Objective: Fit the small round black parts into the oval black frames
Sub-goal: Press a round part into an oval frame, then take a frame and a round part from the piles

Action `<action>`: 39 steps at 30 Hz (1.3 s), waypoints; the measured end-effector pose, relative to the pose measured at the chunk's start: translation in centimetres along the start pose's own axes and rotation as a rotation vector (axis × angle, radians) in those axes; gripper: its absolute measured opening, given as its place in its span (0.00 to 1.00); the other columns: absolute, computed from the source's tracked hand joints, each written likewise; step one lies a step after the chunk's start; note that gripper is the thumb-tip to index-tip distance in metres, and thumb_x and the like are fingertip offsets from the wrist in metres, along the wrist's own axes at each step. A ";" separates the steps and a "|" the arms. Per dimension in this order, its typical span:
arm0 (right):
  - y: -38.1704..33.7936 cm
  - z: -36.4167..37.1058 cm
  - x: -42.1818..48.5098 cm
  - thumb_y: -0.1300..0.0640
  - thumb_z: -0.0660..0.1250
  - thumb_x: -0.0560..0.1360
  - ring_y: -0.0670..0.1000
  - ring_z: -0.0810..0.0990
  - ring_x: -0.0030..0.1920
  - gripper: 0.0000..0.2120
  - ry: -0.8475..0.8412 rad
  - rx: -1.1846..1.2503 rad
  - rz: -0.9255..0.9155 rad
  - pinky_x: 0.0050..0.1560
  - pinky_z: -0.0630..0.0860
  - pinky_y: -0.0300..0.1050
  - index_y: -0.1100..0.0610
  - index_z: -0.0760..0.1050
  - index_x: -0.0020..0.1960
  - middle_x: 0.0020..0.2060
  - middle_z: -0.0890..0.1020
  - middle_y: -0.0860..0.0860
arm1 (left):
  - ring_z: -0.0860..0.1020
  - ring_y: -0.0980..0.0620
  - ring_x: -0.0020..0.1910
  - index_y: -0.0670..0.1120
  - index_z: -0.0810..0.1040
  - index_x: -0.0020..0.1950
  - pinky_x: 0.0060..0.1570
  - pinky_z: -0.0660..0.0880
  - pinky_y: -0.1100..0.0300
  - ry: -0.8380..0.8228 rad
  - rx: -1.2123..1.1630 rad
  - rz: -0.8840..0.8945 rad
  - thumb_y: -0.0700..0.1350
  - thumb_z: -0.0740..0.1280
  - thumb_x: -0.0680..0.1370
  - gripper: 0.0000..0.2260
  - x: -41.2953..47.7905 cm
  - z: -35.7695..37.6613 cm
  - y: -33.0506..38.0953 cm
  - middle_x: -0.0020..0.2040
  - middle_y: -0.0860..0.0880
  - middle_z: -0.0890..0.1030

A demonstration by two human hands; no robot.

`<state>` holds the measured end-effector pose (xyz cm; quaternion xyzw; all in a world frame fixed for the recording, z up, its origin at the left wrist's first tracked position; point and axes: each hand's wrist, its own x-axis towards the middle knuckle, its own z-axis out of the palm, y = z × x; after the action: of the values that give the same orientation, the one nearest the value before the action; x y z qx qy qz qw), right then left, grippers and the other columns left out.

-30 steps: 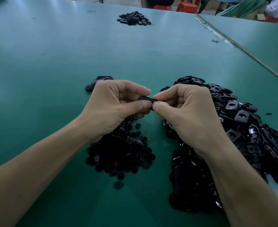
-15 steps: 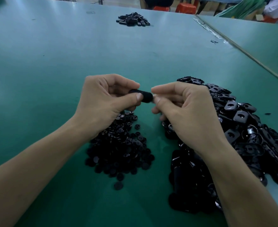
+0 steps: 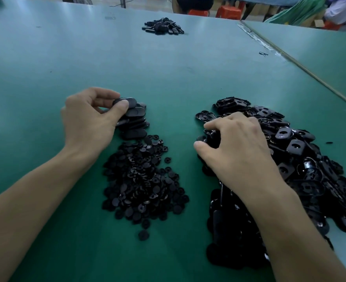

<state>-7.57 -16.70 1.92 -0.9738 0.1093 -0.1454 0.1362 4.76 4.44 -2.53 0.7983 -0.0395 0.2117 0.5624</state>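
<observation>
Honestly, my left hand [image 3: 86,123], pinching a frame [image 3: 127,101], may topple the stack [image 3: 135,127]; whether my right hand [image 3: 239,151] grips anything in the heap [image 3: 302,159], I cannot tell.

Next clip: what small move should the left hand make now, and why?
Probably let go: the left hand pinches an oval frame at the top of the small stack, so setting it there fits. The right hand curls round a loose frame at the big pile.

round parts [image 3: 143,180] left, oval frames [image 3: 302,159] right
</observation>
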 end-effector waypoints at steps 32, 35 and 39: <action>-1.6 -0.6 0.0 0.55 0.67 0.80 0.40 0.81 0.34 0.08 -0.042 0.686 -0.041 0.34 0.71 0.33 0.51 0.75 0.43 0.34 0.83 0.47 | 0.81 0.58 0.40 0.59 0.82 0.52 0.39 0.76 0.57 -0.371 -0.173 0.242 0.53 0.73 0.74 0.08 -4.3 1.4 4.8 0.42 0.61 0.84; -1.5 -0.5 0.1 0.58 0.67 0.80 0.41 0.82 0.31 0.08 -0.005 0.857 -0.006 0.34 0.72 0.33 0.50 0.75 0.42 0.33 0.84 0.47 | 0.72 0.62 0.29 0.59 0.82 0.48 0.31 0.69 0.66 -0.420 -0.212 0.230 0.51 0.72 0.75 0.04 -4.4 1.4 4.8 0.36 0.63 0.82; -1.4 -0.4 0.3 0.60 0.68 0.79 0.43 0.82 0.30 0.07 0.028 1.003 0.044 0.31 0.73 0.33 0.50 0.77 0.45 0.32 0.85 0.48 | 0.74 0.55 0.30 0.57 0.83 0.46 0.28 0.69 0.56 -0.508 -0.292 0.183 0.50 0.73 0.73 0.03 -4.7 1.3 5.2 0.36 0.57 0.84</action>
<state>-7.14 -15.57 2.78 -0.7838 0.0481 -0.1903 0.5892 -0.69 0.53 -0.14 0.7296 -0.2804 0.0473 0.6219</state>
